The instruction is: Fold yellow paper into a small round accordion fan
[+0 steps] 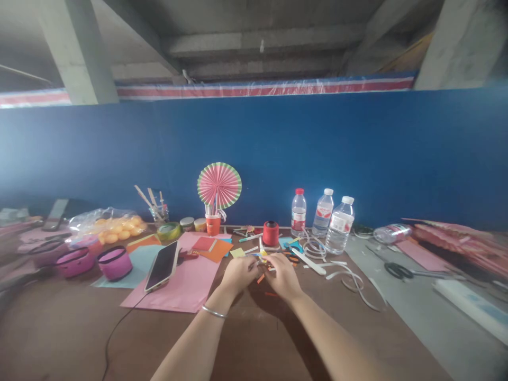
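My left hand [239,273], a silver bangle on its wrist, is closed in a pinch over the middle of the brown table. My right hand [281,274] faces it, its fingers also drawn together. The fingertips nearly meet, and a small pale piece seems to lie between them, too small and blurred to name. Around the hands are scattered narrow paper strips [260,279], mostly orange, with some blue ones. A yellow paper square [237,253] lies just beyond my left hand. Behind my right hand stands a spool of red thread [271,233].
A phone [162,266] rests on pink paper [190,295] at left, its cable trailing forward. A pink paper fan [219,185] rises from an orange cup [213,225]. Water bottles [340,226], a white ribbon [359,286] and scissors [399,271] are at right. A blue partition [357,143] stands behind.
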`<state>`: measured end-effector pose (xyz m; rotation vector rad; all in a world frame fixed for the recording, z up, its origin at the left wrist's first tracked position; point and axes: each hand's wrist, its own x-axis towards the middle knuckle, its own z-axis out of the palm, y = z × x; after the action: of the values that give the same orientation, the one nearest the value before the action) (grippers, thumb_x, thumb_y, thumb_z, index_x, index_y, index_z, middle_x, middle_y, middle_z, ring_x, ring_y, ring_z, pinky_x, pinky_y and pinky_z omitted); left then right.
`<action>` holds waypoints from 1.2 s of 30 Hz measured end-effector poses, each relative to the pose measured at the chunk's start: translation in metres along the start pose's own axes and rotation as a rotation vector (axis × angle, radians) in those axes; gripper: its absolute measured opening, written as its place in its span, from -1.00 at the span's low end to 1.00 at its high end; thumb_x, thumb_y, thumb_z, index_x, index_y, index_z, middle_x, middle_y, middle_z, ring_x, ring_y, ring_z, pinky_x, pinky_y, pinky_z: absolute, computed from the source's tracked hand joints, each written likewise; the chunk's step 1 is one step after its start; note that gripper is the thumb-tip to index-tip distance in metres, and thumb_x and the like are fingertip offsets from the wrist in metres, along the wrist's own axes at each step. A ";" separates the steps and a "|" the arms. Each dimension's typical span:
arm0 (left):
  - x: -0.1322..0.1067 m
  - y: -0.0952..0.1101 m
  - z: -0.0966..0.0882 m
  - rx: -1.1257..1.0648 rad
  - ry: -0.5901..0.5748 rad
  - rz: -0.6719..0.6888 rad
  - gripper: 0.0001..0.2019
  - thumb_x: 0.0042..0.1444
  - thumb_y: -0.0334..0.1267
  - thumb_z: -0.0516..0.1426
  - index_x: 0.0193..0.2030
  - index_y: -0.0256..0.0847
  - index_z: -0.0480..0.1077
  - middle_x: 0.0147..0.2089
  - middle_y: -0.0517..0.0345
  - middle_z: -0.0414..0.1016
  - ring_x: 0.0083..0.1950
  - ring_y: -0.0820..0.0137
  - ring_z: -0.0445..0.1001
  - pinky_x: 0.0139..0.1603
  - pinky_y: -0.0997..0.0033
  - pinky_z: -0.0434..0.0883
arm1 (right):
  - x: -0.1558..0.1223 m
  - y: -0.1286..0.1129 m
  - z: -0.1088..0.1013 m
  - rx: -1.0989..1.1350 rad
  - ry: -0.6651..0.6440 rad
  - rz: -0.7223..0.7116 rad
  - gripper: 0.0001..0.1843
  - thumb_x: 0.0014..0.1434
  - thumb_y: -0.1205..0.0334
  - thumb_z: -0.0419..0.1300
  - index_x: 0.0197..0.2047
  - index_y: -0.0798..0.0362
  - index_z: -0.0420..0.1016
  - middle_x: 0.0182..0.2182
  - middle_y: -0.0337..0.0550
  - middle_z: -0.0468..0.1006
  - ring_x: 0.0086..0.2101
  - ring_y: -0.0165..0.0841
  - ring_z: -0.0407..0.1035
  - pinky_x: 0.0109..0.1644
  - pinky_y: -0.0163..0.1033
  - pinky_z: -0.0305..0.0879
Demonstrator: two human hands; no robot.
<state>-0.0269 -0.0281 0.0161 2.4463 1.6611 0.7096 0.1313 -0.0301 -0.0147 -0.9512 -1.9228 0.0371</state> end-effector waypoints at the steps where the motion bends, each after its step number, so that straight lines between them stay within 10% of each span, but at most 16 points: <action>1: 0.000 0.000 0.000 -0.001 0.000 -0.012 -0.82 0.00 -0.33 -0.03 -0.50 -0.20 0.37 -0.49 0.20 0.40 -0.47 0.47 0.31 -0.49 0.53 0.06 | 0.000 -0.001 0.001 -0.005 0.002 -0.003 -0.80 0.10 0.29 0.05 -0.20 0.08 0.40 -0.32 -0.06 0.45 -0.26 -0.26 0.31 -0.16 -0.20 0.23; 19: -0.001 0.010 0.005 -0.129 0.165 -0.069 -0.71 0.04 -0.25 -0.06 -0.62 -0.21 0.32 -0.60 0.26 0.29 -0.52 0.52 0.23 -0.49 0.55 0.05 | 0.002 -0.007 0.005 0.085 0.098 0.005 -0.84 0.14 0.24 0.05 -0.41 0.07 0.40 -0.45 -0.14 0.40 -0.37 -0.32 0.26 -0.25 -0.22 0.15; 27: 0.000 -0.032 -0.008 -0.101 0.307 -0.262 -0.67 0.11 -0.30 -0.22 -0.41 -0.25 0.33 -0.50 0.17 0.35 -0.44 0.42 0.31 -0.46 0.51 0.15 | 0.000 0.001 -0.014 0.187 0.331 0.153 -0.90 0.12 0.28 0.05 -0.40 0.05 0.34 -0.44 -0.16 0.36 -0.40 -0.36 0.26 -0.30 -0.26 0.24; 36: 0.007 -0.026 0.017 0.022 0.119 -0.143 -0.94 -0.14 -0.43 0.11 -0.46 -0.25 0.36 -0.24 0.03 0.38 -0.14 0.29 0.32 -0.10 0.37 0.18 | -0.003 0.019 -0.002 0.201 0.207 0.219 -0.46 -0.01 0.35 0.08 0.08 -0.09 0.19 -0.12 -0.10 0.24 -0.50 -0.49 0.24 -0.29 -0.24 0.34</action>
<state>-0.0401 -0.0087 -0.0057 2.3108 1.8738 0.8359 0.1444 -0.0193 -0.0231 -0.9841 -1.5870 0.2457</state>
